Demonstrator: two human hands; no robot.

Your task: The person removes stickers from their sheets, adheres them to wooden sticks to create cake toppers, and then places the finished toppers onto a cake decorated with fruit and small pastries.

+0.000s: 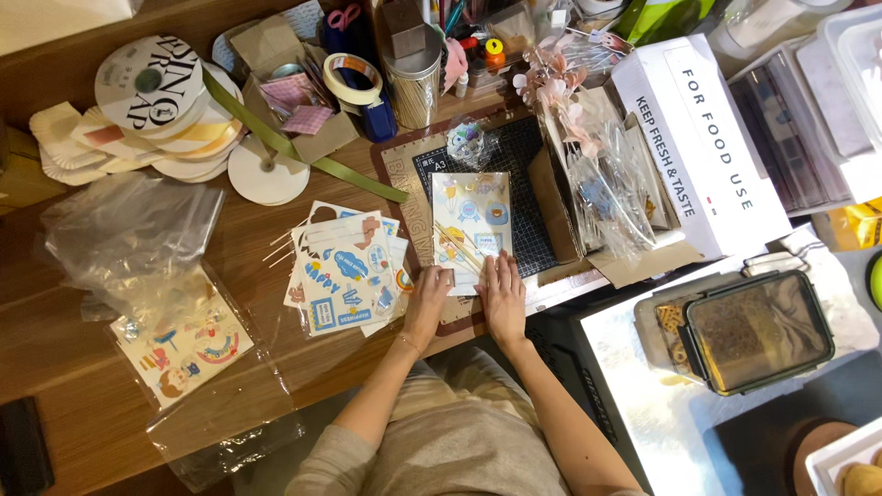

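Both hands lay flat, fingers together, holding nothing: the left hand (430,292) and right hand (504,292) pressed the near edge of one sticker sheet (470,225) on the dark cutting mat (524,197). Two thin wooden sticks (457,248) crossed the sheet. Left lay a pile of sticker cards (347,266); right, a long white box (703,147).

home craft desk for sure, ribbon spools (156,83), masking tape roll (353,79), sticker sheets (347,266), cutting mat (525,197), cluttered wooden tabletop (55,367)

A dark gridded cutting mat (528,197), pale pastel-printed sticker sheet (470,220), olive-green ribbon (294,152) and brown wooden table (83,367) are seen.
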